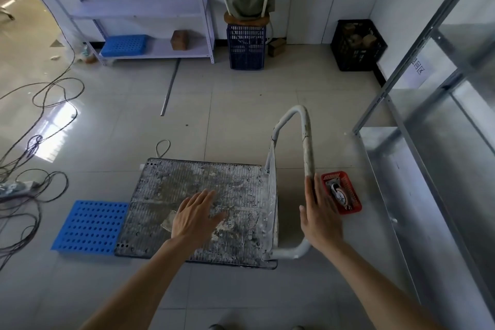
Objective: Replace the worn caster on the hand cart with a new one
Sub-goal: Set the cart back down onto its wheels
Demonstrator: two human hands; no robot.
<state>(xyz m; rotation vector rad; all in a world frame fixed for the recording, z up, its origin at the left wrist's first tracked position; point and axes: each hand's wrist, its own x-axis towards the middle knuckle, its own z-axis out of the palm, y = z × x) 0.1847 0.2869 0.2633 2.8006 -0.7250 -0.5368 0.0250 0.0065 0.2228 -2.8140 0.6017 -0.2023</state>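
Hand cart (203, 206) standing upright on the tiled floor at centre, deck grimy and paint-spattered, handle (308, 147) rising at its 3 o'clock side. Left hand (197, 215) spread flat over the deck, fingers straight, gripping nothing. Right hand (320, 218) at the handle's near stretch, fingers straight and pointing toward 12 o'clock, nothing clasped; whether touching the tube, cannot tell. Red basket (345, 187) on the floor just beside the handle, at 3 o'clock, with a caster (338, 194) inside. Blue perforated tray (92, 226) at 9 o'clock, against the deck edge.
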